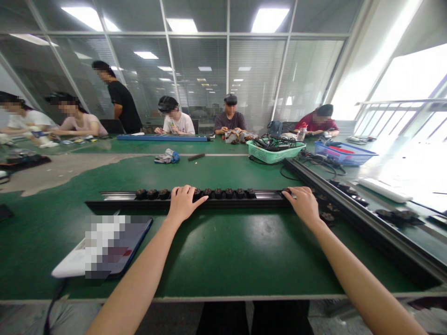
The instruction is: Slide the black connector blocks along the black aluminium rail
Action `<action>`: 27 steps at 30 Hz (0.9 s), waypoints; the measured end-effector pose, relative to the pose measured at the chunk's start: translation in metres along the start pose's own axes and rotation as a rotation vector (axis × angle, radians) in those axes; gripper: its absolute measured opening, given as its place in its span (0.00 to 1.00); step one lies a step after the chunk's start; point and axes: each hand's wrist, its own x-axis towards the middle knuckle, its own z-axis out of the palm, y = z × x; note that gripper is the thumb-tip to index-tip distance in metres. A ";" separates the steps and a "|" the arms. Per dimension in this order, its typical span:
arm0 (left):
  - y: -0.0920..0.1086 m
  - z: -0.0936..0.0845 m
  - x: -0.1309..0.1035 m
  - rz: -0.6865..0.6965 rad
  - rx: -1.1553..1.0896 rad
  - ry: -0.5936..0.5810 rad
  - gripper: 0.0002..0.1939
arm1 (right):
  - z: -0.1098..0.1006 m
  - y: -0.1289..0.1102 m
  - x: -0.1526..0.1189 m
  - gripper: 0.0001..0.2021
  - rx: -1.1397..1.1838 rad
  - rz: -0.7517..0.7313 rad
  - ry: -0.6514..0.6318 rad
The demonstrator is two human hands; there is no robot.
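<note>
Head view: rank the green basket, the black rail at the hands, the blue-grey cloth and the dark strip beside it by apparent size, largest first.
1. Black rail
2. Green basket
3. Blue-grey cloth
4. Dark strip
The rail lies nearest the camera, which enlarges it.

Your one camera sits on your head. It looks forward and down, past your left hand point(183, 204) and right hand point(304, 204), near, over the green tabletop point(216, 265) to the far glass wall point(199, 49).
</note>
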 end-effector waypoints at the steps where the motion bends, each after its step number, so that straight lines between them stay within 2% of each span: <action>1: 0.000 0.000 0.000 -0.001 0.000 0.000 0.38 | 0.000 0.001 0.000 0.24 -0.002 0.003 0.000; 27: -0.001 0.001 0.000 0.002 0.010 0.004 0.39 | 0.001 0.008 0.001 0.22 0.000 0.021 -0.003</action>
